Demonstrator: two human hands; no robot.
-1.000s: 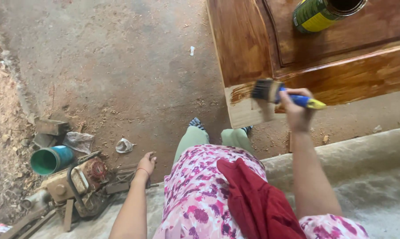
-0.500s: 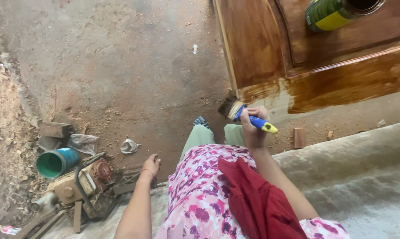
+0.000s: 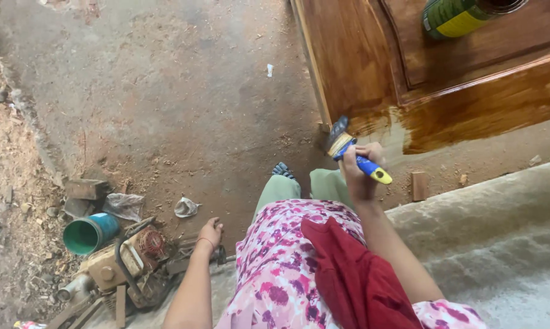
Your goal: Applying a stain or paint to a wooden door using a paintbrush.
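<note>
Blue-handled paintbrush (image 3: pixel 355 153) gripped in closed fingers of right hand (image 3: pixel 361 173), bristles at wet wooden door (image 3: pixel 372 67) edge. Left hand (image 3: pixel 210 233) fingers loosely spread, resting on ground.

My right hand (image 3: pixel 360 173) wraps the paintbrush (image 3: pixel 355 153), so the middle of its blue handle is hidden under my fingers; only the yellow end and the bristles show. Up and to the right of this grip, the wooden panel (image 3: pixel 372 67) runs off the top and right edges, and the green-and-yellow can (image 3: pixel 454 15) on it is cut by the top edge. Below the grip, my forearm passes behind the red cloth (image 3: pixel 354 280). My left hand (image 3: pixel 211 233) rests fingers-down; its palm is unseen. Beside it, the old engine (image 3: pixel 122 268) is cropped at the bottom edge.
</note>
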